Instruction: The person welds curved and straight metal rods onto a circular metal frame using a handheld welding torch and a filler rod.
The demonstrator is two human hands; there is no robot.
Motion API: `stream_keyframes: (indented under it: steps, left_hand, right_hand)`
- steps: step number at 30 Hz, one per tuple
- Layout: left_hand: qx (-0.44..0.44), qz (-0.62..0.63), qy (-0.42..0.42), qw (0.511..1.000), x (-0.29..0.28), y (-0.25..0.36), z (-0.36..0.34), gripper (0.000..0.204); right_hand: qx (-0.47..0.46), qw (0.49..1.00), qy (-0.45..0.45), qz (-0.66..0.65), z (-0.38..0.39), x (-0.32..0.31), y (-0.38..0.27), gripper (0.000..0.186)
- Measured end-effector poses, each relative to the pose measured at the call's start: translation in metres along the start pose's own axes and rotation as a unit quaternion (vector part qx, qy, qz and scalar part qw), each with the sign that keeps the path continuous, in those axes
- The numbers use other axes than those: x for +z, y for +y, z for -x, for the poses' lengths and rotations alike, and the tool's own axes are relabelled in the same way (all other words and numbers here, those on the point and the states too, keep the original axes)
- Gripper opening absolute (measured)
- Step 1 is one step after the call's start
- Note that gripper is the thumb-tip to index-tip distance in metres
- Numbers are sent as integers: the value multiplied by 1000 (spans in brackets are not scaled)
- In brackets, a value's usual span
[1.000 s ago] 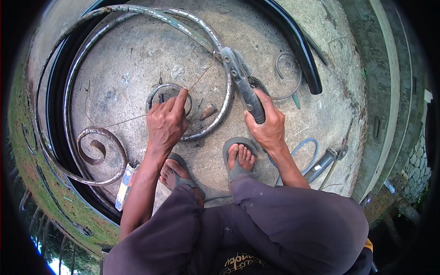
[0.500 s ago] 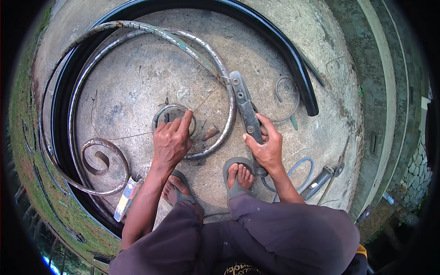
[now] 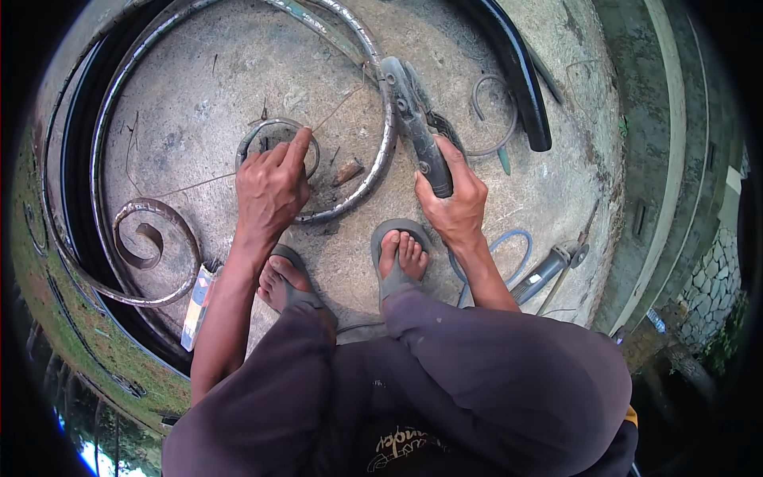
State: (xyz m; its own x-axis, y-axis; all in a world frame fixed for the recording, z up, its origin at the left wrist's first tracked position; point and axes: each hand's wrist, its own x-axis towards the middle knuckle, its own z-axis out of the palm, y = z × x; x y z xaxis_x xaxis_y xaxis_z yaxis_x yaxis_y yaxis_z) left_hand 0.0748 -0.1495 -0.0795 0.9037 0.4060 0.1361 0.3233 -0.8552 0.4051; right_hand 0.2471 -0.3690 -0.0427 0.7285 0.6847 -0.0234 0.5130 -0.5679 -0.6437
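The person squats on a round concrete slab (image 3: 238,87) with both sandalled feet planted, and the view has tipped lower over the last second, so the metalwork now sits higher and larger in the picture. The left hand (image 3: 272,184) keeps its place on the small steel ring (image 3: 274,135), the fingers curled loosely with the forefinger stretched out and pressing on the ring's far rim; it pins the ring down and does not enclose it. The ring lies flat on the slab, just inside the curve of the large steel scroll (image 3: 373,119) that sweeps around it.

The right hand (image 3: 455,203) remains wrapped around the rear grip of the angle grinder (image 3: 413,111), fingers closed firmly on it. The tool's head has swung from a slant toward a more upright line and now lies against the scroll's bend, close beside the ring. That suggests the worker is lining the tool up on the spot where ring and scroll meet, steadying the piece first.

A smaller spiral scroll (image 3: 147,238) rests well apart at the left, a blue hose (image 3: 509,246) loops behind the right wrist, and a black curved pipe (image 3: 517,71) edges the slab.
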Motion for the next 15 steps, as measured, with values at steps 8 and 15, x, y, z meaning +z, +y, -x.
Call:
stream_keyframes:
  steps: [8,15]
  left_hand:
    - [-2,-7,3,1000,-3,2,-2,52]
    - [14,-4,19,1000,-6,2,-2,47]
  right_hand:
    - [-11,1000,-4,-6,-3,4,-2,61]
    - [-19,1000,4,-7,-4,3,1,60]
